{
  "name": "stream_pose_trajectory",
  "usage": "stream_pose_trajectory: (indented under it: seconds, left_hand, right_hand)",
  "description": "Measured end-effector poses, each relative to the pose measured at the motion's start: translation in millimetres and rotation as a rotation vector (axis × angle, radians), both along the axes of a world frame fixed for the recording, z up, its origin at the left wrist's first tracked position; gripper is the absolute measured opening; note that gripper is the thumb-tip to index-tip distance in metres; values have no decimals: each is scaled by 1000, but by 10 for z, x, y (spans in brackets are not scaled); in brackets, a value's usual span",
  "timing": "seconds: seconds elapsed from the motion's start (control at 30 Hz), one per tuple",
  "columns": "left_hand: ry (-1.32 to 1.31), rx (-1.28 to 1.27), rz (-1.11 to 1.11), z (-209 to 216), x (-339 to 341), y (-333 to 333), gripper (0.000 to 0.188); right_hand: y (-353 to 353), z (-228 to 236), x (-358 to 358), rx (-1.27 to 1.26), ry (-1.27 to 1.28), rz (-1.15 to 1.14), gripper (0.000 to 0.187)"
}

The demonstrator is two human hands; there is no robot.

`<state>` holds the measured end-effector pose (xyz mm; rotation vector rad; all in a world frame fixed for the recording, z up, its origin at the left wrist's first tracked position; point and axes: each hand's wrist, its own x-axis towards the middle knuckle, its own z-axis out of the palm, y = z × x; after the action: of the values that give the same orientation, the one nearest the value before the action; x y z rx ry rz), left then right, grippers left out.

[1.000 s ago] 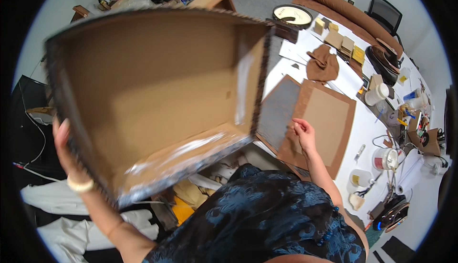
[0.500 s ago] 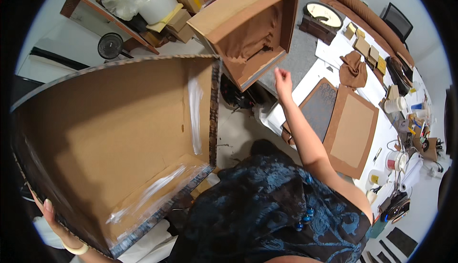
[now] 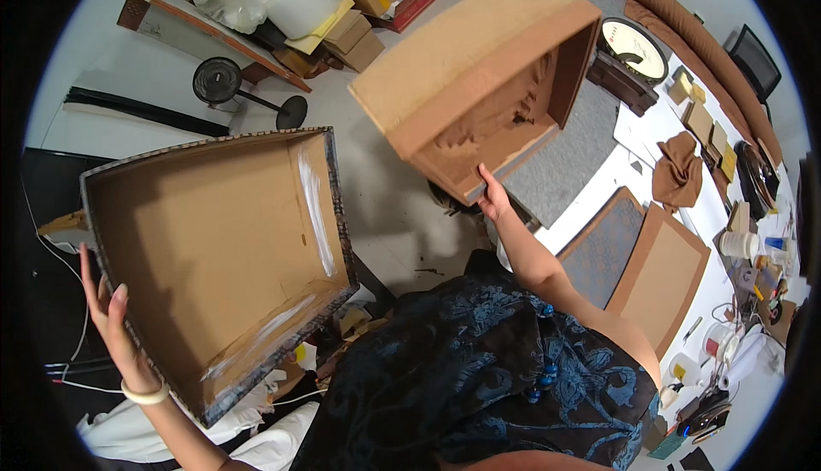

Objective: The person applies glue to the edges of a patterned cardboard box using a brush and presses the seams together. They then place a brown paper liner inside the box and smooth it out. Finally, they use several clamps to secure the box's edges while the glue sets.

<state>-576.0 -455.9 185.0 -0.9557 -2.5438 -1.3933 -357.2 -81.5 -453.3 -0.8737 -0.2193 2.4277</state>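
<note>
My right hand (image 3: 492, 197) grips the near rim of a brown cardboard box (image 3: 479, 44), thumb on the inside and fingers on the outer side. Wrinkled brown lining shows within this box, which tilts over the grey end of the table. To the left, a large shallow cardboard box (image 3: 214, 240) with dark patterned outer edges lies with its open side toward me. Whitish streaks mark its inner right and near sides. My left hand (image 3: 111, 309), a pale bangle at its wrist, is at that box's left wall with the fingers stretched apart.
On the white table (image 3: 590, 206) are a patterned grey panel (image 3: 603, 244), a brown panel (image 3: 663, 274), a crumpled brown cloth (image 3: 677, 170) and a round dial scale (image 3: 633, 50). Behind the left box stands a black fan (image 3: 217, 82). Smaller cartons (image 3: 352, 39) are stacked beyond it.
The patterned-edge box has dropped away from me, and my left hand's fingers have spread. My right hand has taken hold of the brown box's rim; that box has shifted and tilted.
</note>
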Motion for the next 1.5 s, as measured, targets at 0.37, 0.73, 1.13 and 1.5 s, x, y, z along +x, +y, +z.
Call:
stream_pose_trajectory:
  seconds: [0.37, 0.73, 1.13, 1.5]
  left_hand:
    - [-64, -96, -44, -280, -1440, 841, 74]
    - [-610, 235, -435, -1656, -2848, 3039, 79]
    - [-1279, -227, -821, -3934, -3119, 6436, 59]
    - [-1188, -717, -938, -5182, -3425, 8052, 67]
  right_hand:
    - [-288, 455, 681, 109, -145, -222, 43]
    - [-404, 1189, 1212, -66, -193, -530, 48]
    - [-502, 1531, 1056, -34, -105, -862, 47]
    - [-299, 1689, 548, -43, -243, -992, 46]
